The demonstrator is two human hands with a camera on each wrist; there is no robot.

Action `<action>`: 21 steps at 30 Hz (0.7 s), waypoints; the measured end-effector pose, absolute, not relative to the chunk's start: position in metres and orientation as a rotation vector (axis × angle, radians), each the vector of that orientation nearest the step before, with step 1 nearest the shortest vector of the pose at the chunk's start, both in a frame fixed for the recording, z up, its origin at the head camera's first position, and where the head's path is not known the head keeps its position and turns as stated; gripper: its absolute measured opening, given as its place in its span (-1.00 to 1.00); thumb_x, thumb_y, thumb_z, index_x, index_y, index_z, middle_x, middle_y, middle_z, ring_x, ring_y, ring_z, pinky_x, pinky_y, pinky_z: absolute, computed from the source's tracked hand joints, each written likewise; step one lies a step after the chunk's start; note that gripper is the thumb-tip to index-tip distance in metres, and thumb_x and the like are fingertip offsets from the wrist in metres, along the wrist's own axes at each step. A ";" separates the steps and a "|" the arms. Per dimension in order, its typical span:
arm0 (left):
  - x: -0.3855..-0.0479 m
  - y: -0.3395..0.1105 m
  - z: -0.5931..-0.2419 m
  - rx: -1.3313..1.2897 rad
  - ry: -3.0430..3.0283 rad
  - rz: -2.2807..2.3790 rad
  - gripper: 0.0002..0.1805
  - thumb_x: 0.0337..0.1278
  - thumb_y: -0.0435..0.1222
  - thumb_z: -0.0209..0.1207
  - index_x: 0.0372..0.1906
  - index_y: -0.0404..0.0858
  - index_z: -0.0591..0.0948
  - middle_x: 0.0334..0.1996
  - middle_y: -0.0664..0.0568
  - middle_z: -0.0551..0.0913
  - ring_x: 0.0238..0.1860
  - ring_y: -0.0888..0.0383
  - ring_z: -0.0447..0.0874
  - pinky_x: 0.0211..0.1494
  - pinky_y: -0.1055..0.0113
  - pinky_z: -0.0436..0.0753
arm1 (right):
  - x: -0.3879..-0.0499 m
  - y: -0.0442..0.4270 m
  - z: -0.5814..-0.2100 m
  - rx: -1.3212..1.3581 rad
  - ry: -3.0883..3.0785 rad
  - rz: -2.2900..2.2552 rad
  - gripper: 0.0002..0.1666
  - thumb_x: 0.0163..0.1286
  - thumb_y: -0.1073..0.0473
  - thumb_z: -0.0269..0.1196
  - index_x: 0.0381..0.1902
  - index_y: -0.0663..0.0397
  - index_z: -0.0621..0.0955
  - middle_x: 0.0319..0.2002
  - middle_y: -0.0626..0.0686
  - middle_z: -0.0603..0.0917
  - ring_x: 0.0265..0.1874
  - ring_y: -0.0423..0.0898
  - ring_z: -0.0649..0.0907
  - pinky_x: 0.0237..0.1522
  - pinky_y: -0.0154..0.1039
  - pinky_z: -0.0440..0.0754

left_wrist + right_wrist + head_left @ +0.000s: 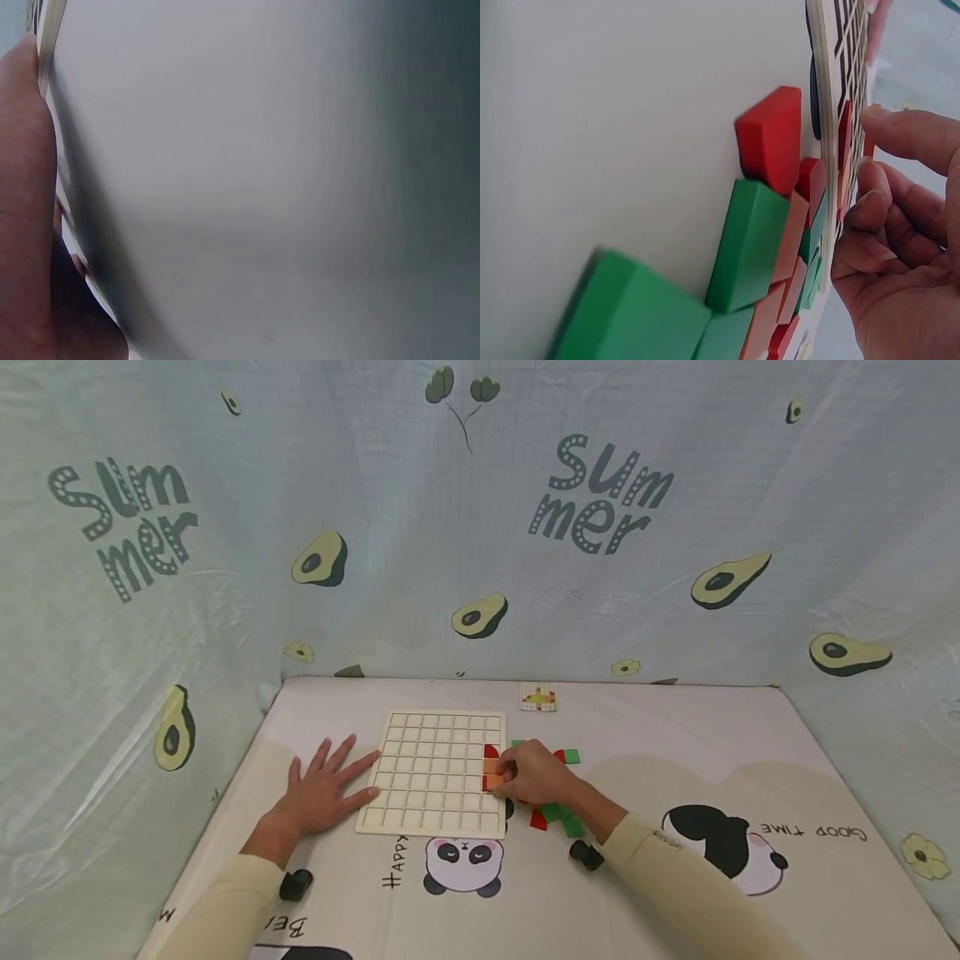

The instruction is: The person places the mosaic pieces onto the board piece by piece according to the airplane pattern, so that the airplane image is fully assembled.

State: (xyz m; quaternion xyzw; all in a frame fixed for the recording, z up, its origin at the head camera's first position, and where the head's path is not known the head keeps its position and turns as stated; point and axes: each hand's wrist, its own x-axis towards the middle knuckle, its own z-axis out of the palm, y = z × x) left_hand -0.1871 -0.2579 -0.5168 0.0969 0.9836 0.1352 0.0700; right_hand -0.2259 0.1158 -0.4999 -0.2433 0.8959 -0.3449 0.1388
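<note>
A pale wooden board (pixel 427 777) with a square grid lies on the table. My left hand (pixel 315 797) rests flat beside it, fingers spread, with fingertips at the board's left edge. At the right edge of the grid, my right hand (pixel 536 774) pinches an orange block (pixel 869 146) between thumb and fingers. Near those fingertips, a red rounded piece (pixel 491 751) and an orange piece (pixel 491 767) sit in the rightmost column. Part of this column is hidden by the right hand. Loose green blocks (pixel 750 244) and a red block (pixel 772 139) lie below that hand.
Behind the board lies a small pattern card (pixel 538 697). More green blocks (pixel 572 826) are to the right of the board. A black object (pixel 296 885) is at the left wrist, another black object (pixel 586 855) at the right. A printed curtain (pixel 405 527) hangs behind.
</note>
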 end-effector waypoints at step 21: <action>-0.188 -0.259 -0.522 0.304 2.968 0.430 -0.23 0.37 0.28 0.10 0.59 0.12 0.33 0.69 -0.19 0.03 0.66 -0.47 -0.18 0.49 -0.63 -0.22 | -0.227 0.099 -0.503 -0.687 2.548 -1.016 -0.90 0.24 0.22 0.48 -0.35 0.06 0.73 -0.55 -0.12 0.60 -0.52 -0.24 0.54 -0.49 -0.41 0.49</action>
